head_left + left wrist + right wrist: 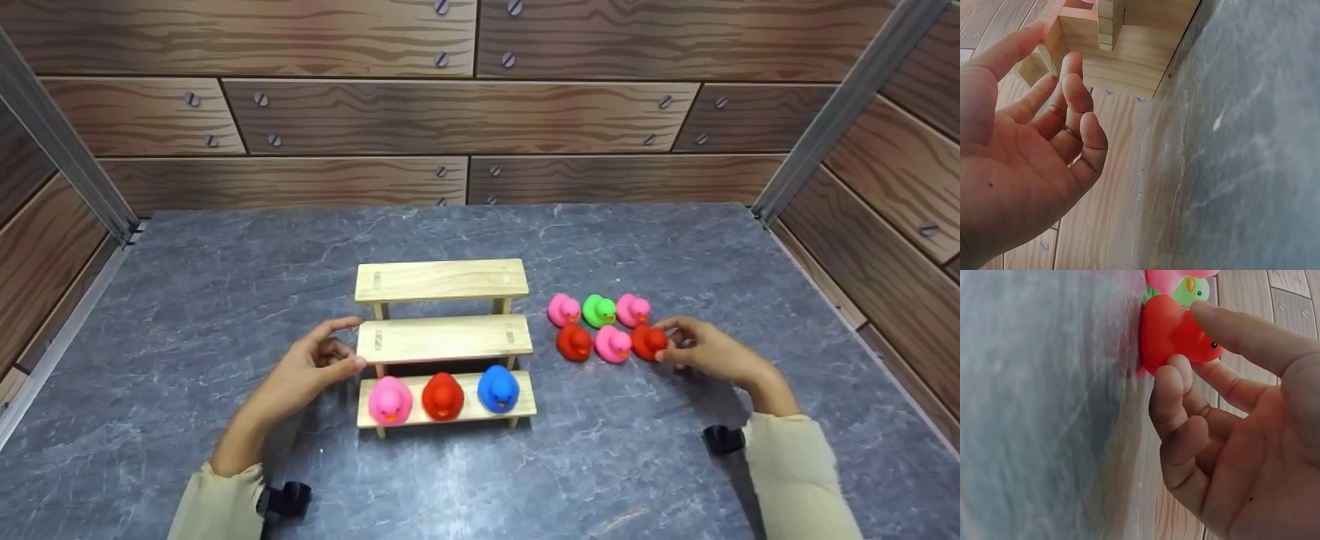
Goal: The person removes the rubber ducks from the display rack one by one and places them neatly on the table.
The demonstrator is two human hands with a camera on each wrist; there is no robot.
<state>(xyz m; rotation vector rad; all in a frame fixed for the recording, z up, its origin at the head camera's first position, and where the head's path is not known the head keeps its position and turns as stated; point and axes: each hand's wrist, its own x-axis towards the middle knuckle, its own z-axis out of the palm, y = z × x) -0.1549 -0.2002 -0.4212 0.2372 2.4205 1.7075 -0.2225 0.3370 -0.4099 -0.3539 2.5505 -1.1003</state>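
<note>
Head view: right hand (pixel 709 351) pinches rightmost red rubbery duck (pixel 647 343), likely light; grip mid-body. Left hand (pixel 304 371) pinches tiered wooden stand (pixel 446 337).

The head view is bright and even, with pale glare on the worktop (pixel 450 491) at lower centre and soft shadows beside the left arm (pixel 244 431) and right arm (pixel 776 394). Both wrist views look hazier, their worktop blurred; a reddish reflection sits beside the red duck (pixel 1161 332) at upper centre.
</note>
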